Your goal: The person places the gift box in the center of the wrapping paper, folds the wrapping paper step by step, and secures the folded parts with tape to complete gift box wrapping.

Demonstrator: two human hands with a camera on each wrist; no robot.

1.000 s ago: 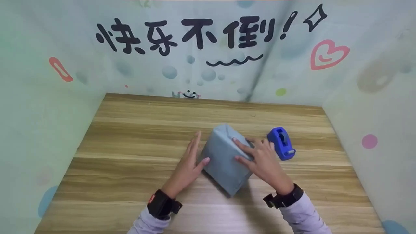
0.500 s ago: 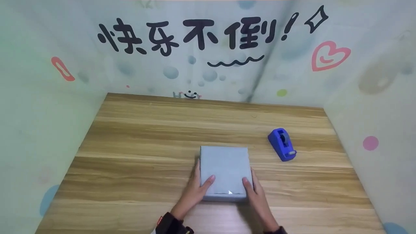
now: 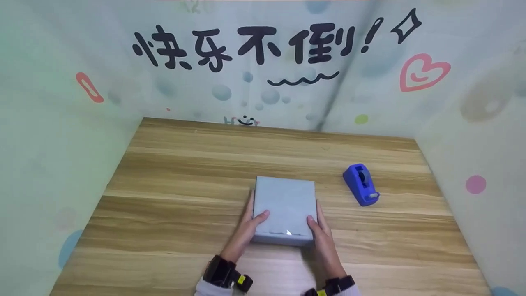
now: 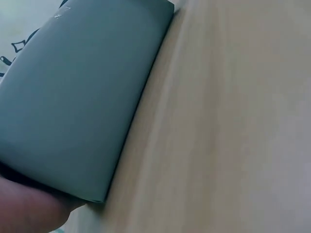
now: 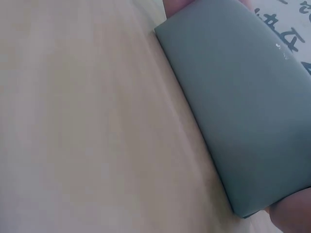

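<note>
A box wrapped in grey-blue paper (image 3: 285, 201) lies flat near the middle of the wooden table, a strip of shiny clear tape (image 3: 287, 233) along its near top edge. My left hand (image 3: 245, 228) grips its left side, thumb on the top face and fingers along the side. On the opposite side my right hand (image 3: 324, 236) holds it the same way. Both wrist views show the smooth near side of the box (image 4: 82, 102) close to the tabletop. The fingertips under or behind the box are hidden.
A blue tape dispenser (image 3: 361, 185) stands to the right of the box, apart from my right hand. Pale printed cloth (image 3: 230, 98) with black lettering walls off the back and both sides of the table (image 3: 185, 172).
The box was turned cornerwise and tilted, with my right hand on its upper part; it then came down flat and square between both hands. Since then it has shifted slightly away from me.
</note>
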